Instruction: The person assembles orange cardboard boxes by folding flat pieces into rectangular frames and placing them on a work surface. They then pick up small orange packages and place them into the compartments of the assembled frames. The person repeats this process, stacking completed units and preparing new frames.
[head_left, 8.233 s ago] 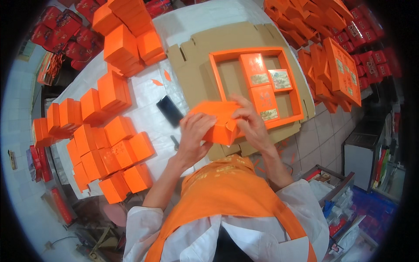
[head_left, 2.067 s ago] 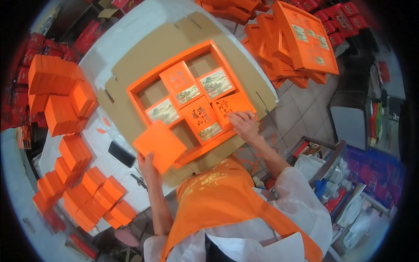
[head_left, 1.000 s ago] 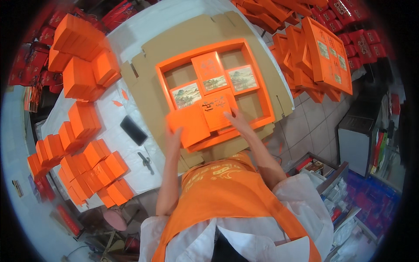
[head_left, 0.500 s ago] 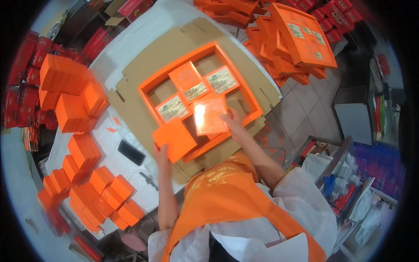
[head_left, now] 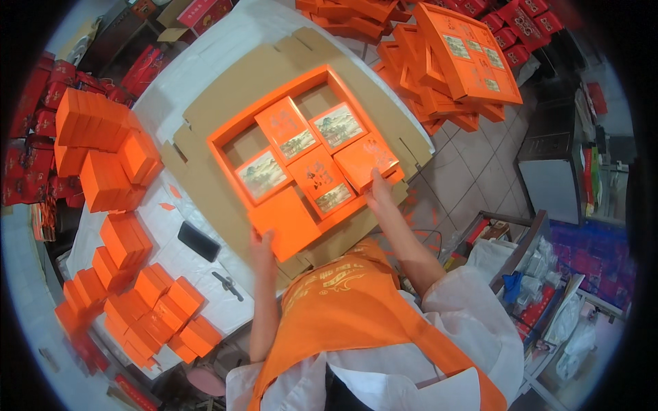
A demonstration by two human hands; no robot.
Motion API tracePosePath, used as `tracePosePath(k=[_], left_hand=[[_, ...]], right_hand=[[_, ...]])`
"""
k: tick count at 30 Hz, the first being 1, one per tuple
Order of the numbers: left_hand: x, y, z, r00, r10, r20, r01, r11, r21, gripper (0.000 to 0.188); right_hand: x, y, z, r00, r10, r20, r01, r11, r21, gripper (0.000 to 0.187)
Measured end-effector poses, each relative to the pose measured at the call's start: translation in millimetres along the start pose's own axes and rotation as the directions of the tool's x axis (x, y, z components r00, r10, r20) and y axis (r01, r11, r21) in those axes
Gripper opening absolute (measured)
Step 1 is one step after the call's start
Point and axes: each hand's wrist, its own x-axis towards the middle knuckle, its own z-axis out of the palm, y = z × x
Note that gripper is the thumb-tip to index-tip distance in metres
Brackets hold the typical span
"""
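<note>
An orange divided gift-box tray (head_left: 218,155) lies tilted on brown cardboard. My left hand (head_left: 263,244) grips a plain orange box (head_left: 284,220) by its near left corner, over the tray's near left compartment. My right hand (head_left: 378,190) holds the near edge of another orange box (head_left: 369,159), decorated on top, which sits slightly tilted at the right compartment. Between them lies a box with dark lettering and a landscape strip (head_left: 319,179). Further in sit an orange box (head_left: 284,125) and two landscape-topped pieces, one right (head_left: 338,127), one left (head_left: 262,175).
Stacks of small orange boxes (head_left: 103,179) fill the table's left side. A black phone (head_left: 199,241) and a dark slim tool (head_left: 227,285) lie on the white cover. Filled orange trays (head_left: 466,58) are piled at the far right. An open drawer (head_left: 504,250) stands to my right.
Both boxes have come down: the right one moved right onto its compartment, uncovering the middle lettered box. The left one shifted slightly right over the near left corner.
</note>
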Motion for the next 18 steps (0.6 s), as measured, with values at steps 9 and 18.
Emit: tracePosePath(k=[9,18], left_hand=[[-12.8,5.4,-0.1,0.999,-0.046,-0.028,0.045,0.999,-0.029,0.044],[12.1,12.1,11.2,0.997,-0.044,0.058,0.046,0.998,-0.041,0.048]], right_hand=[[-48.3,-58.6,-2.2,0.981,0.111,0.157,-0.009,0.844,-0.537,0.032],[-10.2,-50.8,-40.6,0.561,0.108,0.821,0.736,-0.518,-0.436,0.022]])
